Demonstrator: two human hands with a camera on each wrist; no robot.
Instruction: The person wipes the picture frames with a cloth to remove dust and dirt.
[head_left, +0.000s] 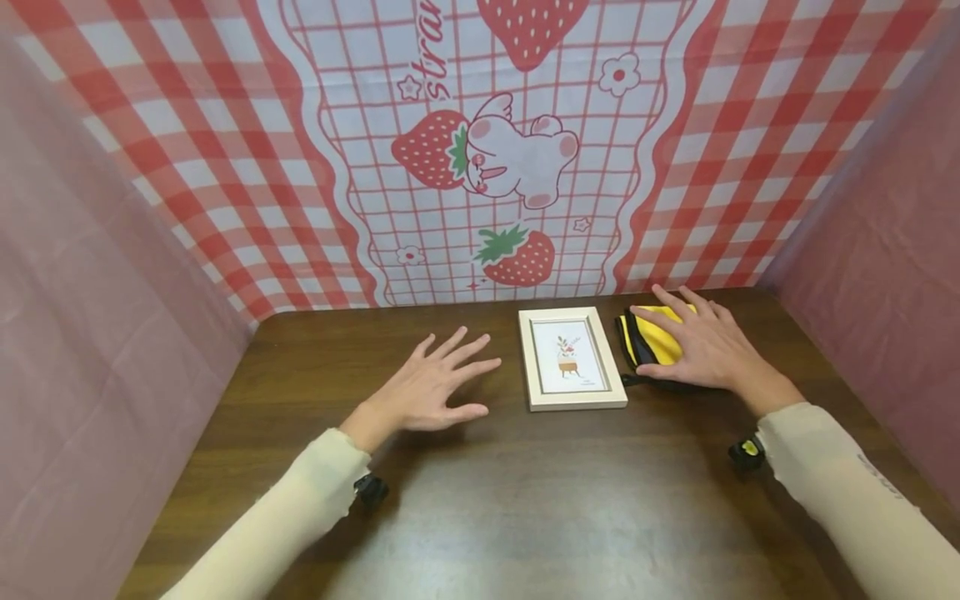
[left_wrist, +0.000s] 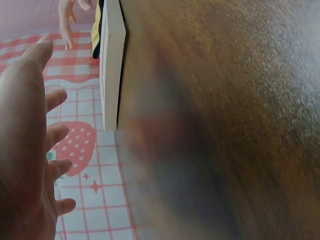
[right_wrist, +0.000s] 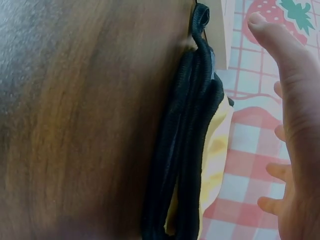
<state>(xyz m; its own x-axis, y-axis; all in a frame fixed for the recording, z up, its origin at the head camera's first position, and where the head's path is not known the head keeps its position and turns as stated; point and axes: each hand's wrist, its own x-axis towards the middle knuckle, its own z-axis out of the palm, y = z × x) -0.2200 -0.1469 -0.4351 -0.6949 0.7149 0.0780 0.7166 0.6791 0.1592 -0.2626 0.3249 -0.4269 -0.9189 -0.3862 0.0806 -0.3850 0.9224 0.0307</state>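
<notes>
A cream picture frame (head_left: 573,400) lies flat on the wooden table, showing a small plant print. Just right of it is a folded yellow cloth (head_left: 657,337) with black edging and a black loop (right_wrist: 201,17). My right hand (head_left: 705,346) hovers over this cloth with its fingers spread; a gap shows between them in the right wrist view. Left of the picture frame, my left hand (head_left: 431,383) is held above the table, fingers spread and holding nothing. The left wrist view shows the picture frame's side edge (left_wrist: 114,65) beyond that hand.
The brown table (head_left: 480,500) meets a red-and-white checked strawberry cloth (head_left: 510,150) hanging at the back. Pink curtains (head_left: 97,275) close off both sides. Each wrist carries a small black device (head_left: 371,490).
</notes>
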